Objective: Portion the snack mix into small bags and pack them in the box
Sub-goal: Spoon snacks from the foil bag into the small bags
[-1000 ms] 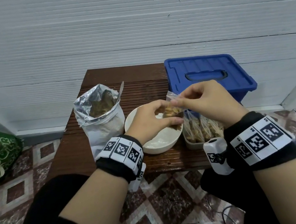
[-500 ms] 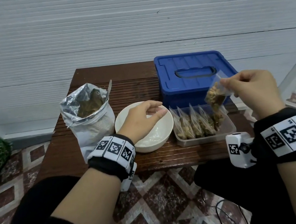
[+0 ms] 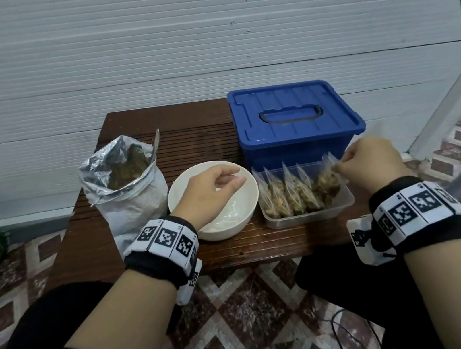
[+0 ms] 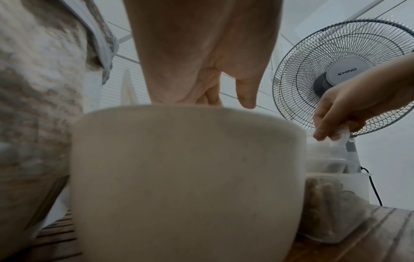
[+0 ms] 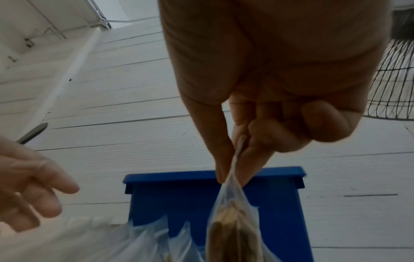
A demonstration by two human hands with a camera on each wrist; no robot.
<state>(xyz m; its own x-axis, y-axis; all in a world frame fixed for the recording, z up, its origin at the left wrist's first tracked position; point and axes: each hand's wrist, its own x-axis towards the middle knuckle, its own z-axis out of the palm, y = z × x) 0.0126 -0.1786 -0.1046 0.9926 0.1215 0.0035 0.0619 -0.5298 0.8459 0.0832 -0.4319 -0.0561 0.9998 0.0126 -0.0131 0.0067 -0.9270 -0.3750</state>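
My right hand pinches the top of a small clear bag of snack mix, lowered into the right end of the clear plastic box. In the right wrist view the thumb and fingers squeeze the small bag by its top edge. Several filled bags stand in a row in the box. My left hand hovers over the white bowl, fingers relaxed and holding nothing; the left wrist view shows the left hand above the bowl's rim. The foil sack of snack mix stands open at the left.
A closed blue lidded bin sits behind the plastic box on the small brown table. A spoon handle sticks out of the foil sack. A standing fan is at the right, with a cable on the tiled floor.
My right hand carried the filled bag from in front of the bowl to the right and lowered it into the box's right end. My left hand let go and stayed over the bowl.
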